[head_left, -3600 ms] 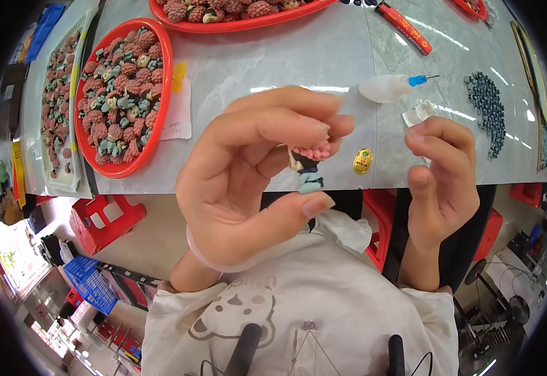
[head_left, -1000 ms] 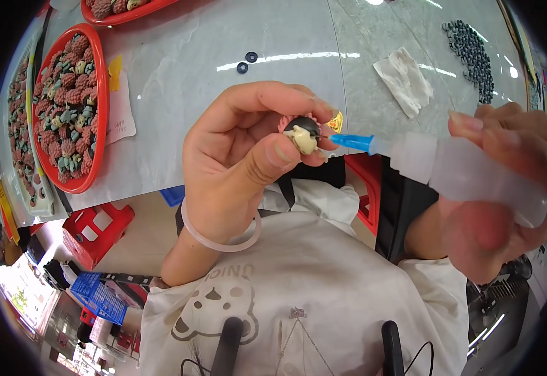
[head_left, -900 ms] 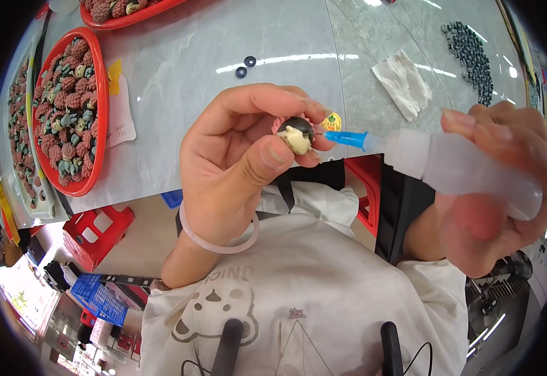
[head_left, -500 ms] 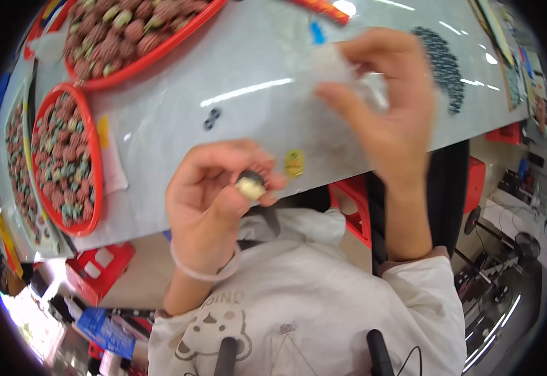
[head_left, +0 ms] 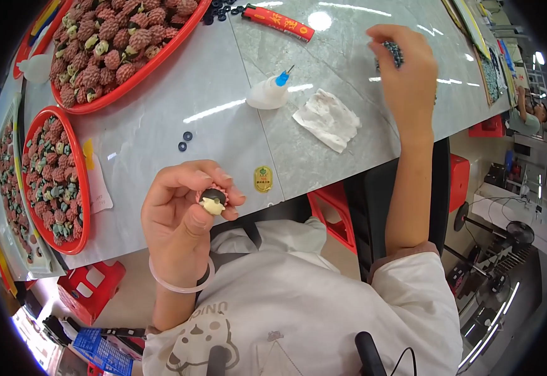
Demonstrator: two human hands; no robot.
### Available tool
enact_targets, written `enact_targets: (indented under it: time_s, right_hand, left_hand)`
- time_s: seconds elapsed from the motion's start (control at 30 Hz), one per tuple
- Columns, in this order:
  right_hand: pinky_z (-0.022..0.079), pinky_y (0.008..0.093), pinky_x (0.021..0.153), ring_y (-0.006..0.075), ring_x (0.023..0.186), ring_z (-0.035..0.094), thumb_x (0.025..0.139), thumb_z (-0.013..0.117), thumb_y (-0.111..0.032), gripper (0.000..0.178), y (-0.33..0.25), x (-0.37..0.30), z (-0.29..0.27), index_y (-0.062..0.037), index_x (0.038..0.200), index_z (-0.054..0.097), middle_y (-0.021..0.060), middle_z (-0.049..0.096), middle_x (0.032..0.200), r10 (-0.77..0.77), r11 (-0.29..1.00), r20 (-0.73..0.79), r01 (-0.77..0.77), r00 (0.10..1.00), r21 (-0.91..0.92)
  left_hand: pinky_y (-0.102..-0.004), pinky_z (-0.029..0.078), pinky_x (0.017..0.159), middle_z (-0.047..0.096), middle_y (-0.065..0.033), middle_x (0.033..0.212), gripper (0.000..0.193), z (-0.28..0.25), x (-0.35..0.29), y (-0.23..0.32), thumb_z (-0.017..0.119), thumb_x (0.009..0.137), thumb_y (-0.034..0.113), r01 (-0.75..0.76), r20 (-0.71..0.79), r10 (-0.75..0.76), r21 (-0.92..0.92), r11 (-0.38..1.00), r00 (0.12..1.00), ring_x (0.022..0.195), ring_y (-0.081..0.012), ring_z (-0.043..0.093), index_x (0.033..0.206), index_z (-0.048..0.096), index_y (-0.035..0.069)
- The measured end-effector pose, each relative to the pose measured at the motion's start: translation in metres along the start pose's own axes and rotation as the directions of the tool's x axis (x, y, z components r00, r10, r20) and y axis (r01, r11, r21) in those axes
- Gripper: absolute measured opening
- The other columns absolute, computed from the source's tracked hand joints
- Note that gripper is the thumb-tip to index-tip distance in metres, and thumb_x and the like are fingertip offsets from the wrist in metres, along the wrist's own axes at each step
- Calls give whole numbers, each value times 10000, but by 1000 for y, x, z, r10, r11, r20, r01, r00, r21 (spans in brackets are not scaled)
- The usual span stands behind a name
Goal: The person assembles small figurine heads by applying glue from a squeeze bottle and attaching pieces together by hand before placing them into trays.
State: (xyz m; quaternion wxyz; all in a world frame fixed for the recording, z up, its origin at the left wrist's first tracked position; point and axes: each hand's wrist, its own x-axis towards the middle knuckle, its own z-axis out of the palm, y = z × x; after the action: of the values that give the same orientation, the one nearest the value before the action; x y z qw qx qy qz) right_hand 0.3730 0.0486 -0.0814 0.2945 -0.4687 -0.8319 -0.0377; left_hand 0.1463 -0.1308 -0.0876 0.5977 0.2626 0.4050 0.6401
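Observation:
Between the thumb and fingertips of my left hand sits a small pink, ribbed piece with a black band and a cream front. My right hand is stretched out to the far right, over a pile of small dark pieces. Its thumb and index finger are curled together; what they pinch, if anything, is too small to make out. A white squeeze bottle with a blue needle tip rests on the table between my hands. Beside it lies a crumpled white tissue.
Red-rimmed trays, one large and one smaller, hold many pink pieces at the left. Two dark rings and a gold oval sticker lie near my left hand. A red tube lies at the back, a red stool below the table edge.
My right hand has let go of the squeeze bottle, which now rests on the table, and has moved right to the dark pile. The left hand still holds its piece.

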Motion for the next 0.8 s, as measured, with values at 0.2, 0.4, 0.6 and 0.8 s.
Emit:
enact_targets:
  time_s: [0.2,0.4,0.6,0.8]
  right_hand:
    - [404,216,599,147,727,529,806,509,-64,129,-41,-15,-26,17,905,521,71,533,841,247,679,72,-226,966,698]
    - [379,179,615,128,740,456,823,520,-183,214,-64,-40,-32,-8,946,504,116,488,955,115,59,419,-427,901,902]
    - [378,178,602,125,716,432,807,546,-215,247,-89,-49,-26,-10,940,507,131,480,962,5,-131,497,-492,868,860]
    - [412,189,516,124,614,464,778,573,-141,251,-105,-47,-27,27,950,499,146,479,927,-30,-229,606,-596,795,770]
  left_hand:
    - [-242,471,610,505,-132,908,300,-2,1,1,610,757,206,-31,23,32,-42,999,999,752,-190,559,920,458,5]
    - [-244,467,617,506,-134,917,311,0,-1,0,612,756,205,-11,58,15,-72,997,998,761,-196,561,938,458,4]
    - [-242,467,628,507,-138,943,317,6,-3,1,609,757,199,6,84,4,-127,992,996,776,-199,564,954,462,-2]
    - [-176,416,635,430,-98,999,372,9,-5,2,587,774,269,45,125,-35,-77,996,992,792,-145,499,1008,425,30]
